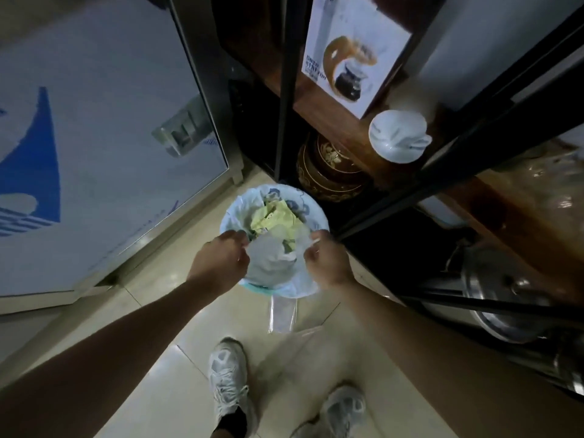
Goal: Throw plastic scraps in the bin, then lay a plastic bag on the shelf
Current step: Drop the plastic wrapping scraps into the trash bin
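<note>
A round bin (234, 213) lined with a white patterned bag stands on the floor below me, with yellow-green scraps (275, 218) inside. A translucent plastic bag (273, 252) is stretched over the bin's mouth between my two hands. My left hand (221, 259) pinches its left edge and my right hand (327, 262) pinches its right edge. A clear plastic sheet (282, 314) lies on the floor just in front of the bin. The wooden shelf (328, 118) with black metal posts rises on the right.
A large white appliance with blue graphics (94, 137) fills the left. On the shelf stand a coffee-pot box (354, 55) and a white cup (398, 137); a brown patterned jar (328, 172) sits below. Metal pots (505, 298) are at right. My shoes (229, 384) stand on beige tiles.
</note>
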